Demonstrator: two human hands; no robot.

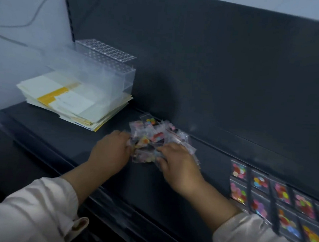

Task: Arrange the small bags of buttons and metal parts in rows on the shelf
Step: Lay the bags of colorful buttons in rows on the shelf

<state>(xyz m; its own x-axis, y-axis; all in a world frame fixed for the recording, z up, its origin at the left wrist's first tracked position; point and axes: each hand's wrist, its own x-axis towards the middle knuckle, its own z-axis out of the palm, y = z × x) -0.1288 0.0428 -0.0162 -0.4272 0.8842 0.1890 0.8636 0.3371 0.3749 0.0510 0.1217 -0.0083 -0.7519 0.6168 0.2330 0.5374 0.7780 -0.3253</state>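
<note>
A loose heap of small clear bags holding coloured buttons lies in the middle of the dark shelf. My left hand presses against the heap's left side, fingers curled into the bags. My right hand grips the heap's right front, fingers closed over several bags. At the right, other bags of coloured buttons lie flat in two neat rows along the shelf. The picture is blurred, so single bags in the heap are hard to tell apart.
A stack of cream and yellow papers lies at the shelf's left end, with a clear acrylic rack with holes on top. The dark back panel rises behind. A white cable hangs on the wall at left.
</note>
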